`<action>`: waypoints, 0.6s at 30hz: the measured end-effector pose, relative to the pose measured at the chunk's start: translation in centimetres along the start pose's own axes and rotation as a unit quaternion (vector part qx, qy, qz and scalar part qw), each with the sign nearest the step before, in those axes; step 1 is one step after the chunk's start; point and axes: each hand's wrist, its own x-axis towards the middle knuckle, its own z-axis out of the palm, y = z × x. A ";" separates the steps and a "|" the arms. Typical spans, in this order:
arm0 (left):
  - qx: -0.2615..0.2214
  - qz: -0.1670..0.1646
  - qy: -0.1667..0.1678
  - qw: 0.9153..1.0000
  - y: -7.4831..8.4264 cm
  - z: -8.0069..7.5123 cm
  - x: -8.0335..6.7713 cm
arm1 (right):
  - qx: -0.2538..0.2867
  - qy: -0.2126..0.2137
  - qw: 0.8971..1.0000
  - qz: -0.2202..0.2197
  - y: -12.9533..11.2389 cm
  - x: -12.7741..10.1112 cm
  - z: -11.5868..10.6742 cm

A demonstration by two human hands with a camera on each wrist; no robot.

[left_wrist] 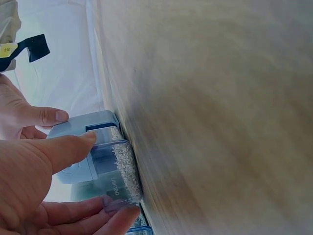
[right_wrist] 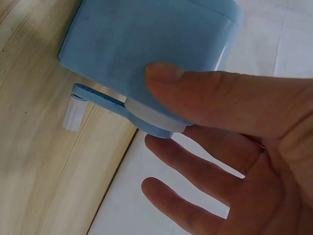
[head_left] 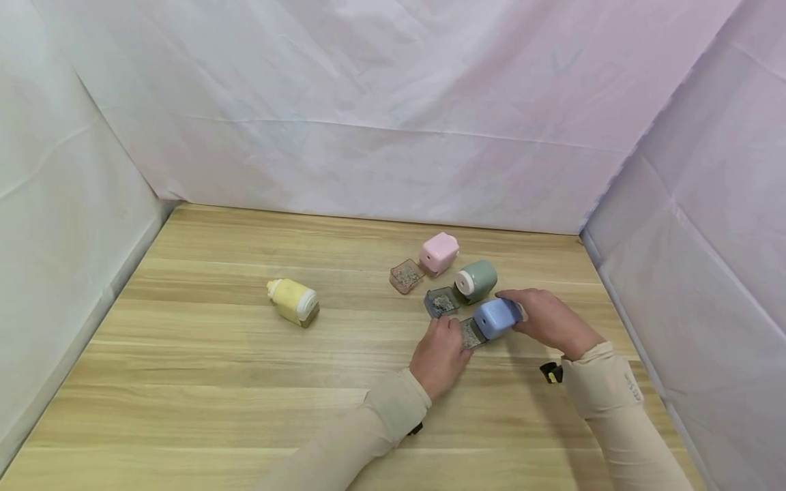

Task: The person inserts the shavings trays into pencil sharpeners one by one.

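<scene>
White sheeting is hanging around a pale wooden table (head_left: 245,409), where a person is working on a blue pencil sharpener (head_left: 496,318) lying on its side toward the right of the tabletop. Its clear shavings drawer (head_left: 470,334), packed with grey-brown shavings, is sticking partway out of the casing, and the left hand (head_left: 439,356) is pinching that drawer between thumb and fingers, apparently so it can slide while the body is kept from moving. The right hand (head_left: 548,319) is bracing the casing from the other side, thumb (right_wrist: 205,95) pressing across the blue shell near the crank handle (right_wrist: 80,105), the remaining fingers spread loosely behind it. So the sharpener is lying directly between the two hands, the drawer end facing the left, the crank end facing the right. Just beyond it, a green sharpener (head_left: 475,280) and a pink sharpener (head_left: 439,253) are sitting with their own drawers, a grey drawer (head_left: 441,302) and a pink drawer (head_left: 406,275), already out and resting beside them, full of shavings. Well apart to the left, a yellow sharpener (head_left: 293,301) is lying alone with its drawer in place.
</scene>
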 end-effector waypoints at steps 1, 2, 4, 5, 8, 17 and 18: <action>0.001 0.001 0.000 1.000 0.0 0.0 0.1 | -0.001 0.000 1.000 0.000 0.0 0.0 0.0; 0.002 0.002 -0.001 1.000 0.0 0.0 0.1 | -0.001 -0.001 1.000 0.001 0.0 0.0 0.0; 0.002 0.003 -0.004 1.000 0.1 0.1 0.3 | -0.002 -0.002 1.000 0.003 0.0 0.0 0.0; 0.002 0.004 -0.005 1.000 0.2 0.2 0.4 | -0.002 -0.003 1.000 0.004 0.0 0.0 0.0; 0.007 0.009 -0.007 1.000 0.3 0.4 0.7 | -0.005 -0.004 1.000 0.008 -0.1 0.0 0.0; 0.026 0.018 -0.025 0.999 0.8 0.5 1.6 | -0.006 -0.001 1.000 0.005 -0.2 0.0 -0.1; 0.026 0.019 -0.024 0.999 0.9 0.5 1.7 | -0.005 0.000 1.000 0.004 -0.2 0.0 -0.1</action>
